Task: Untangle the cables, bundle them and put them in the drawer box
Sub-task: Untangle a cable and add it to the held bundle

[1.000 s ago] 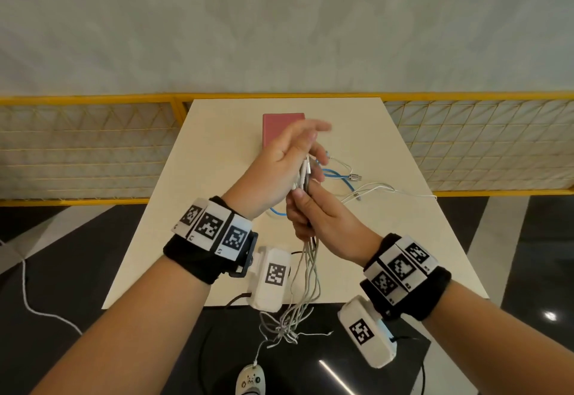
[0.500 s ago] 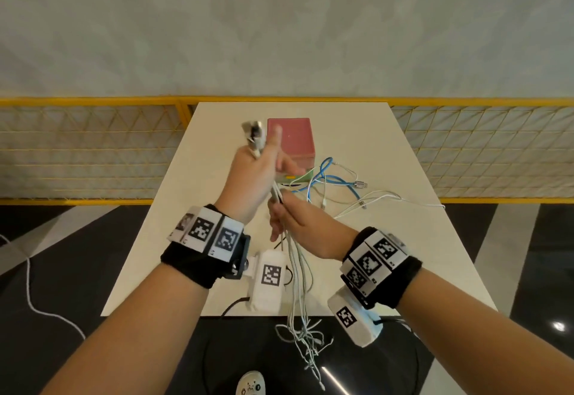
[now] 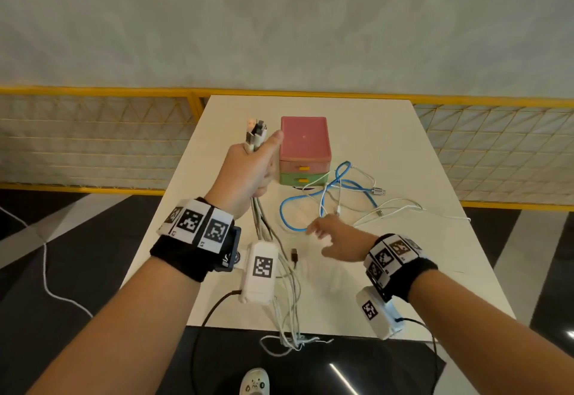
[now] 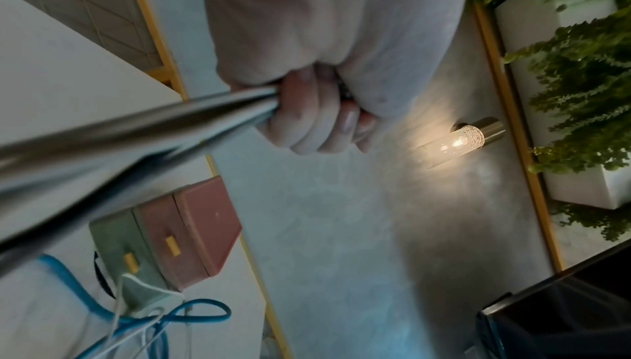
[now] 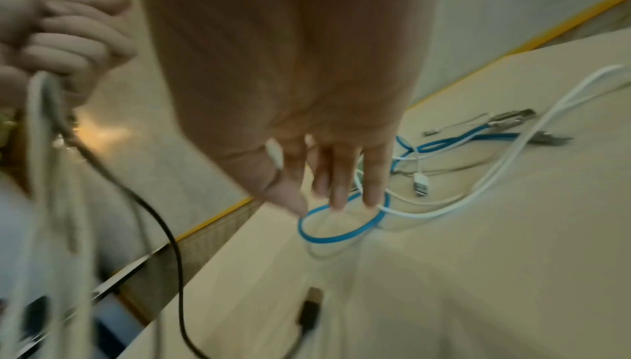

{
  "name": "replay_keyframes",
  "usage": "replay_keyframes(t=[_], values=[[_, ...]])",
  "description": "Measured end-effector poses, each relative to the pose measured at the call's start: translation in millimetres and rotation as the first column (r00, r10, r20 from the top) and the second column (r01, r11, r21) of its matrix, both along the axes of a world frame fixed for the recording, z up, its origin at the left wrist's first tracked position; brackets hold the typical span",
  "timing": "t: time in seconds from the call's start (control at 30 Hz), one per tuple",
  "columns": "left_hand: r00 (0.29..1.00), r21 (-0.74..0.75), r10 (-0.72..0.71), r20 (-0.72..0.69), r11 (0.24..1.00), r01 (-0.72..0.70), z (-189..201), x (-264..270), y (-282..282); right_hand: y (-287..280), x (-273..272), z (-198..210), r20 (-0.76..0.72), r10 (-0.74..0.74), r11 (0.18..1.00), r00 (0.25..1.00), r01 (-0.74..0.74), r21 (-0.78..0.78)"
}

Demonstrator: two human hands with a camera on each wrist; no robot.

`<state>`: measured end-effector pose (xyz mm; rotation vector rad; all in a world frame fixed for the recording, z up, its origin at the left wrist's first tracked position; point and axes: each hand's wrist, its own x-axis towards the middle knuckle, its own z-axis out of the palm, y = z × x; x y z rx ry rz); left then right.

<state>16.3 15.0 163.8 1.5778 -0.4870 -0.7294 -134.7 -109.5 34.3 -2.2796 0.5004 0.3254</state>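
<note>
Left hand point(image 3: 248, 174) raised, grip closed round a bunch of cables point(image 3: 260, 223), plugs up, tails trailing off the tabletop point(image 3: 372, 286) edge. Right hand point(image 3: 340, 241) open, fingers point(image 5: 341, 189) spread just over blue cable point(image 3: 323, 205) tangled with white ones point(image 3: 400, 208). Drawer box point(image 3: 304, 149) just right of the left grip.

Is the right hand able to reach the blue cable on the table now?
Probably yes: the right hand is open and empty, its fingertips just above the blue cable, with nothing between them.
</note>
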Motion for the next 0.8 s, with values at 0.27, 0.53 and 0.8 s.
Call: replay_keyframes(t=[0.27,0.53,0.8], values=[[0.993,0.136,-0.116,0.025,0.984,0.112,-22,-1,-16,-34,40,-17,0.13,-0.423,0.906,0.897,0.422,0.038],[0.993,0.138,-0.113,0.02,0.984,0.109,-36,10,-29,-35,54,1,0.326,-0.663,0.747,0.674,0.57,0.341],[0.982,0.258,-0.132,-0.136,0.952,0.163,-61,13,-48,-3,33,47,0.518,-0.533,0.836,0.669,0.32,0.446]])
